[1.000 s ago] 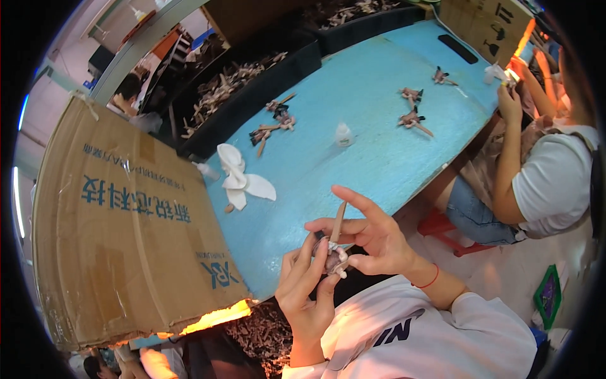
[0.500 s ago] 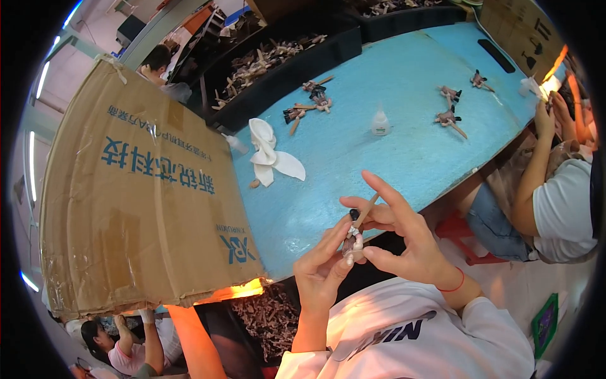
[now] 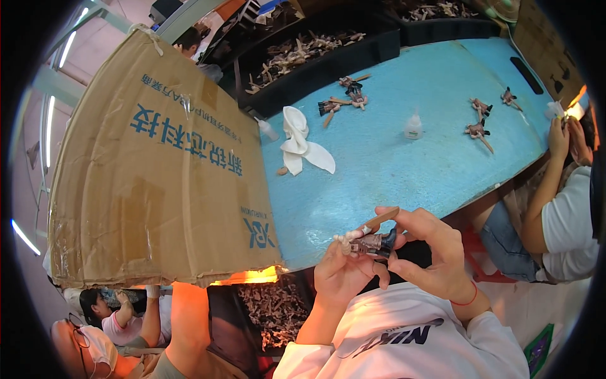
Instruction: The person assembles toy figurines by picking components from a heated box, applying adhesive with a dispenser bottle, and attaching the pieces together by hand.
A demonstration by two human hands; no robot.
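Low in front of my chest, I hold a small painted figurine (image 3: pixel 374 244) with dark boots and a brownish body. It lies crosswise, boots toward the right, with a flat tan paddle-like piece (image 3: pixel 381 218) slanting up beside it. My left hand (image 3: pixel 344 273) grips the figurine's pale end between thumb and fingers. Fingers of my right hand (image 3: pixel 437 251) curl around the boot end, the thumb just below it and the index finger by the tan piece. The right hand's contact with the boots is partly hidden.
On the blue table (image 3: pixel 379 170) are a white cloth (image 3: pixel 303 148), a small white bottle (image 3: pixel 413 126) and several figurines (image 3: pixel 478 129). A cardboard sheet (image 3: pixel 164 189) stands at left. Black bins (image 3: pixel 322 69) of parts line the back; another parts pile (image 3: pixel 274 316) sits below. Co-workers (image 3: pixel 549 215) sit on both sides.
The figurine has turned from roughly upright to lying crosswise, boots to the right. My right index finger has bent down from its raised position. The view has shifted, revealing more of a person at lower left.
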